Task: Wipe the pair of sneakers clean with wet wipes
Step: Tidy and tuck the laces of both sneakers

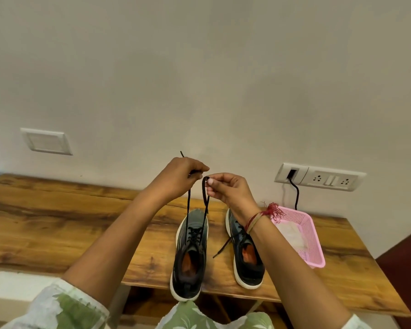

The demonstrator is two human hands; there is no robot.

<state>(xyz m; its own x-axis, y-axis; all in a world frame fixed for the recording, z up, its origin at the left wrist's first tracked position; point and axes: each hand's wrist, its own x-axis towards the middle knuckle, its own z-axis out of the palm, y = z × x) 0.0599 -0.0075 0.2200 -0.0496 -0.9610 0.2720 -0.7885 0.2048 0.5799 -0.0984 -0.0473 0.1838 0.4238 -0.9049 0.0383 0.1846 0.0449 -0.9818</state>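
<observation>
Green leaf-print sleeves (64, 305) frame both arms; left grip (185, 173) and right grip (226, 188) each pinch one end of the black flat shoelace (188, 205), which rises taut from the dark mesh white-soled sneaker (190, 252) on the brown wooden surface (57, 222), its twin (247, 255) just beside. Probably light, soft-topped shoes, held steadier by the stiffer sole.

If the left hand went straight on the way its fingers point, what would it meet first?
Most likely the right hand: the left hand, pinching one end of a lace, points across at it from close by. The depth between the two hands is unclear.
</observation>
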